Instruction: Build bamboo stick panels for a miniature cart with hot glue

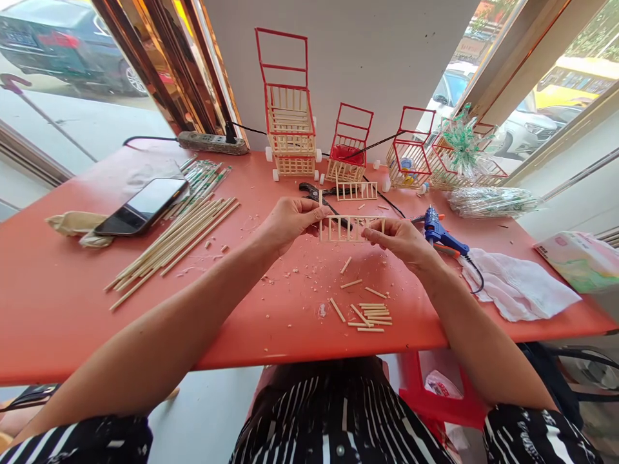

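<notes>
Both hands hold one small stick panel (351,229) just above the red desk (58,290), near its centre. The left hand (290,220) pinches the panel's 9 o'clock end, its grip closed on the end post; the right hand (399,240) pinches the 3 o'clock end, fingers closed on the lower rail. The panel's long axis runs 9 to 3 o'clock, straight between the two grips, neither hand nearer. Cut sticks (370,316) lie at 6 o'clock from it, a glue gun (438,233) just beside the right hand at 3 o'clock, a second panel (356,191) at 12.
</notes>
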`<state>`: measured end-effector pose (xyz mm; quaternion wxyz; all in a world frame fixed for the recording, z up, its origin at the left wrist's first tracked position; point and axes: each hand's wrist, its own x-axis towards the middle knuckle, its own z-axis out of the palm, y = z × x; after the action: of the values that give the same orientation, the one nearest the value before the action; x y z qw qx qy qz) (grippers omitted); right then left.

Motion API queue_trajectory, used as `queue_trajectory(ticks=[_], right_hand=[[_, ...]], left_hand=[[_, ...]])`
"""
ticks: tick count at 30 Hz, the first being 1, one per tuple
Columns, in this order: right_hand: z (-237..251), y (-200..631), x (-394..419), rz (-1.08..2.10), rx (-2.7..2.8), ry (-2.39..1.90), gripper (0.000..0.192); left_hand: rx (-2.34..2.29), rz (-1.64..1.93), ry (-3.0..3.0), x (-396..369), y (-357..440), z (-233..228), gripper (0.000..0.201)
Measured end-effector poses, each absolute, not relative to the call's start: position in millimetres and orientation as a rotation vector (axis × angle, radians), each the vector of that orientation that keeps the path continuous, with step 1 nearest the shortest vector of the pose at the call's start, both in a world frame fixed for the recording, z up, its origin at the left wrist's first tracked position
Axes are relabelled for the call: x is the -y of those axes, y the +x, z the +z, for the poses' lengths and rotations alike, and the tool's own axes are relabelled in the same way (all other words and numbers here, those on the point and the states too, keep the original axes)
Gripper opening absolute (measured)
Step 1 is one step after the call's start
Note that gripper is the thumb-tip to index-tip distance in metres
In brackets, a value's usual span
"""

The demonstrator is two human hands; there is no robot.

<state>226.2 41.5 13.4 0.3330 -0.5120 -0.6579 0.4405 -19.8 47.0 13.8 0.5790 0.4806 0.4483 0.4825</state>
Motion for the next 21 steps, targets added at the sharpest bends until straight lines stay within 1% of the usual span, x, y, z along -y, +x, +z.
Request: queue_trajectory(ticks=[8,15,21], right_hand=[[17.6,228.1,-40.3,1.160,1.763,-1.308,0.053],[17.3,229.1,-39.6,1.106,1.746,-1.320,0.049],[16.1,226.6,-39.1,1.190,1.729,-1.277,0.055]], left_hand=[[-1.045,1.112,1.136,-47.8,-20.9,14.2,0.022],[-1.032,1.111,1.141,-48.2,-21.0,13.7,0.023],[-1.037,1.121,1.152,-47.9,-20.5,11.8,0.024]])
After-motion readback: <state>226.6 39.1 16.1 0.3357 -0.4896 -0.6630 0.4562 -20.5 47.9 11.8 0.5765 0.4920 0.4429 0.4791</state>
